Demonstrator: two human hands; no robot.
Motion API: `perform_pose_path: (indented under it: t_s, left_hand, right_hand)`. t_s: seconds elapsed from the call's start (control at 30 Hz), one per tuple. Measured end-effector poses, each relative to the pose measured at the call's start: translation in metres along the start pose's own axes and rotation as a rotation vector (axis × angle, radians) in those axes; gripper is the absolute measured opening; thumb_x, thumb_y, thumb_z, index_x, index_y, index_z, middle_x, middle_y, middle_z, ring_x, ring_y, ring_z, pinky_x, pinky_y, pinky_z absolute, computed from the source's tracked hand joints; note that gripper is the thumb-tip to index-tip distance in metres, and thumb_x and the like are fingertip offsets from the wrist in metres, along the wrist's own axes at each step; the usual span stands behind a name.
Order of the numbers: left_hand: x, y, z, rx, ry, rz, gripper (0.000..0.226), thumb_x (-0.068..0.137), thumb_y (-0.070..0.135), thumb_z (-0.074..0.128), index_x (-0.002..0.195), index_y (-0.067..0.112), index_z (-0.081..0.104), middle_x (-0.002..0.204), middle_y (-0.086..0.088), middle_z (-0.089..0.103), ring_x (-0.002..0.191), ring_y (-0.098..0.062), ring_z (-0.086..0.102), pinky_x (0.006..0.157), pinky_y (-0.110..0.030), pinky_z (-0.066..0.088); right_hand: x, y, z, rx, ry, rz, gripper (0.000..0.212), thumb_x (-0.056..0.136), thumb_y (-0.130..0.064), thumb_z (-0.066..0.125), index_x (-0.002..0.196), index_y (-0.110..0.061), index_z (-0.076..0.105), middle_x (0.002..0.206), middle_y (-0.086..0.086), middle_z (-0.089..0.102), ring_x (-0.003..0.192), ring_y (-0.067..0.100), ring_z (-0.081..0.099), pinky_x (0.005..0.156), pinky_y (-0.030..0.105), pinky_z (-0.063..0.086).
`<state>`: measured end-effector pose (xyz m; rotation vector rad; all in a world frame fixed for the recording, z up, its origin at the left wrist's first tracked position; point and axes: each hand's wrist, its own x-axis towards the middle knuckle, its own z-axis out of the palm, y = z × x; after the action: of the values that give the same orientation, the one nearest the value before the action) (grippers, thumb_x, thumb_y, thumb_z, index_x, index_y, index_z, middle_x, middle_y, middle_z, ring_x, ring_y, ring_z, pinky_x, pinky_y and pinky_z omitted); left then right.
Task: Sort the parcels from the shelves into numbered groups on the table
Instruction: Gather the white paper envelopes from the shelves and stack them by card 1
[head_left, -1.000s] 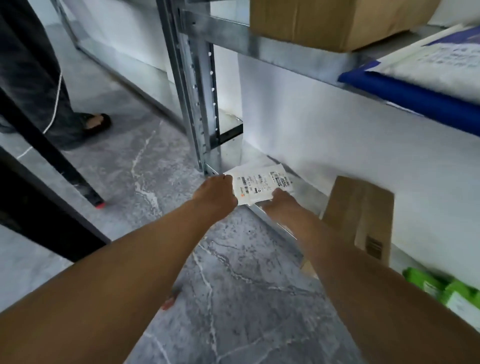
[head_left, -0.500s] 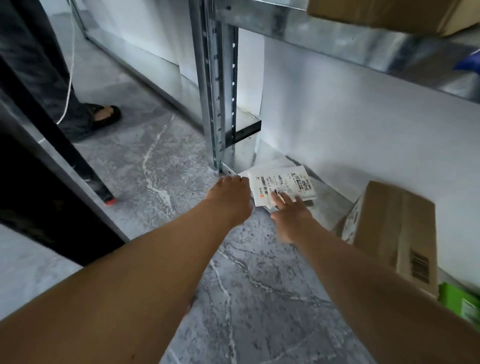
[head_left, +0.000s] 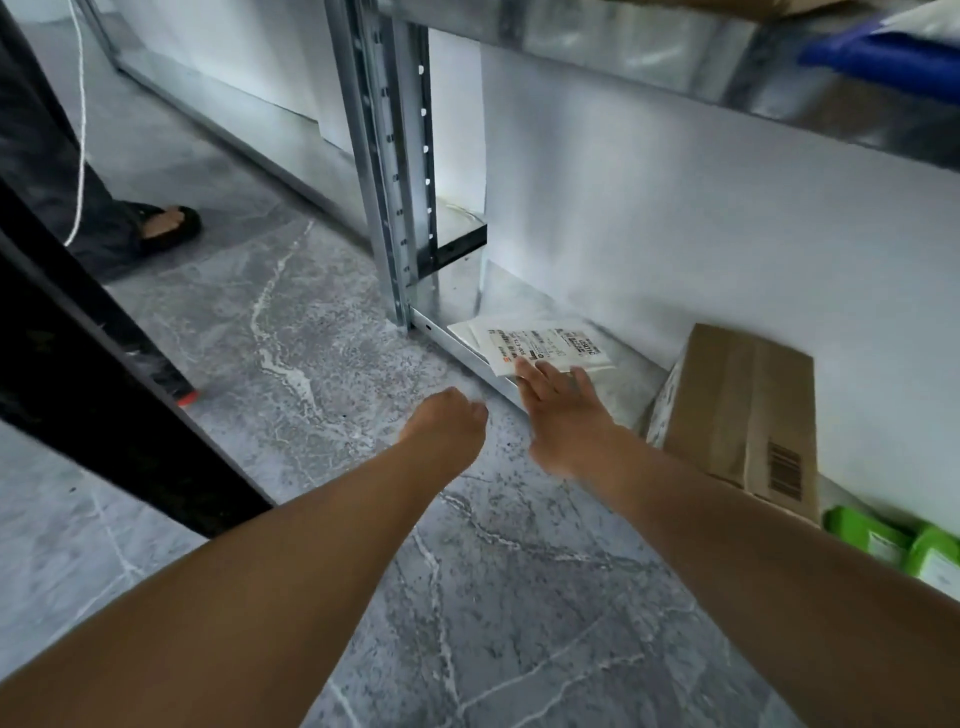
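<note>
Reaching low with both bare arms to the bottom shelf (head_left: 628, 387) of a metal rack. Right hand (head_left: 563, 415) stretched out flat, fingers straight and slightly spread, tips touching the near edge of a white labelled parcel (head_left: 540, 345), gripping nothing. Left hand (head_left: 447, 428) hanging over the grey floor (head_left: 311, 338), just in front of the shelf's front edge and apart from the parcel, fingers curled under, nothing in them.

Parcel lying flat at the shelf's left front corner, beside the upright post (head_left: 389, 156), label up, seemingly atop a second flat white packet (head_left: 462, 330). Farther right on the same shelf, a brown box (head_left: 737, 410) tilted against the white wall, barcode on its near face. Past it, at the shelf's right end, green packs (head_left: 893, 545). On the shelf above, near its right end, something blue (head_left: 883, 62), blurred.

At far left, a black frame (head_left: 78, 338) slanting across the floor. Behind it, another person's sandalled foot (head_left: 166, 223).
</note>
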<state>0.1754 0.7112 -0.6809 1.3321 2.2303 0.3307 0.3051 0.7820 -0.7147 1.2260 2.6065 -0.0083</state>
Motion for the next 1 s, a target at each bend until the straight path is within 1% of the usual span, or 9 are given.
perform_pose_path:
  t_s: [0.17, 0.3, 0.43, 0.5, 0.57, 0.67, 0.8, 0.9, 1.0]
  left_hand:
    - [0.011, 0.034, 0.017, -0.683, 0.063, -0.268, 0.061, 0.099, 0.052, 0.034, 0.123, 0.001, 0.057, 0.117, -0.018, 0.063, 0.109, -0.034, 0.059, 0.092, -0.036, 0.047]
    - [0.021, 0.049, 0.02, -1.113, 0.226, -0.389, 0.041, 0.097, 0.039, 0.049, 0.119, 0.005, 0.057, 0.102, -0.007, 0.06, 0.097, -0.029, 0.059, 0.084, -0.035, 0.048]
    - [0.018, 0.056, 0.022, -1.302, 0.305, -0.452, 0.027, 0.096, 0.025, 0.052, 0.118, 0.01, 0.058, 0.106, -0.008, 0.067, 0.093, -0.027, 0.065, 0.085, -0.038, 0.054]
    - [0.017, 0.056, 0.023, -1.359, 0.269, -0.47, 0.026, 0.094, 0.025, 0.054, 0.116, 0.013, 0.059, 0.106, -0.008, 0.069, 0.094, -0.029, 0.068, 0.085, -0.038, 0.055]
    - [0.016, 0.054, 0.022, -1.357, 0.234, -0.463, 0.025, 0.092, 0.023, 0.058, 0.114, 0.012, 0.061, 0.102, -0.007, 0.069, 0.093, -0.028, 0.068, 0.087, -0.039, 0.056]
    - [0.016, 0.051, 0.014, -1.343, 0.251, -0.406, 0.026, 0.092, 0.02, 0.059, 0.115, 0.008, 0.062, 0.1, -0.008, 0.068, 0.093, -0.028, 0.068, 0.087, -0.043, 0.057]
    - [0.008, 0.051, -0.003, -1.364, 0.279, -0.319, 0.016, 0.093, 0.02, 0.058, 0.106, 0.012, 0.063, 0.096, -0.007, 0.068, 0.092, -0.027, 0.069, 0.086, -0.041, 0.057]
    - [-0.003, 0.053, -0.001, -1.181, 0.205, -0.255, 0.01, 0.089, 0.022, 0.062, 0.08, 0.017, 0.062, 0.095, -0.011, 0.071, 0.09, -0.029, 0.07, 0.084, -0.041, 0.057]
    - [-0.01, 0.053, 0.005, -1.197, 0.017, -0.224, 0.023, 0.078, 0.025, 0.074, 0.086, 0.005, 0.063, 0.095, -0.017, 0.072, 0.095, -0.032, 0.07, 0.09, -0.046, 0.055]
  right_hand:
    - [-0.02, -0.002, -0.015, 0.122, 0.086, -0.16, 0.084, 0.089, -0.019, 0.049, 0.154, -0.021, -0.005, 0.161, -0.005, -0.012, 0.148, 0.013, -0.008, 0.121, 0.041, -0.002]
    - [-0.034, 0.006, -0.018, 0.087, 0.182, -0.309, 0.084, 0.086, -0.008, 0.045, 0.155, -0.025, 0.0, 0.161, -0.009, -0.01, 0.148, 0.01, -0.003, 0.122, 0.037, 0.004]
    - [-0.035, 0.017, -0.023, 0.366, 0.282, -0.215, 0.055, 0.082, 0.003, 0.046, 0.126, -0.026, 0.059, 0.15, -0.009, 0.035, 0.137, 0.012, 0.027, 0.112, 0.035, 0.031]
    - [-0.032, 0.018, -0.03, 0.653, 0.336, -0.002, 0.034, 0.083, 0.001, 0.047, 0.093, -0.02, 0.072, 0.119, -0.005, 0.057, 0.112, 0.014, 0.048, 0.088, 0.028, 0.047]
    - [-0.029, 0.017, -0.038, 1.06, 0.265, 0.249, 0.029, 0.09, -0.007, 0.046, 0.09, -0.014, 0.074, 0.096, -0.001, 0.064, 0.085, 0.015, 0.057, 0.07, 0.024, 0.047]
    - [-0.027, 0.013, -0.047, 1.427, 0.081, 0.493, 0.037, 0.098, -0.025, 0.043, 0.087, -0.007, 0.072, 0.08, 0.006, 0.069, 0.076, 0.021, 0.062, 0.08, 0.033, 0.053]
    - [-0.031, -0.001, -0.044, 1.663, -0.181, 0.493, 0.06, 0.096, -0.058, 0.038, 0.089, -0.005, 0.064, 0.077, 0.011, 0.068, 0.081, 0.025, 0.071, 0.086, 0.037, 0.056]
    - [-0.029, -0.011, -0.051, 1.885, -0.062, 0.484, 0.045, 0.094, -0.054, 0.048, 0.095, -0.01, 0.061, 0.078, 0.005, 0.063, 0.062, 0.014, 0.062, 0.086, 0.036, 0.056]
    - [-0.026, -0.009, -0.065, 1.981, 0.143, 0.744, 0.031, 0.09, -0.031, 0.066, 0.109, -0.007, 0.06, 0.085, 0.007, 0.065, 0.078, 0.022, 0.064, 0.075, 0.036, 0.059]
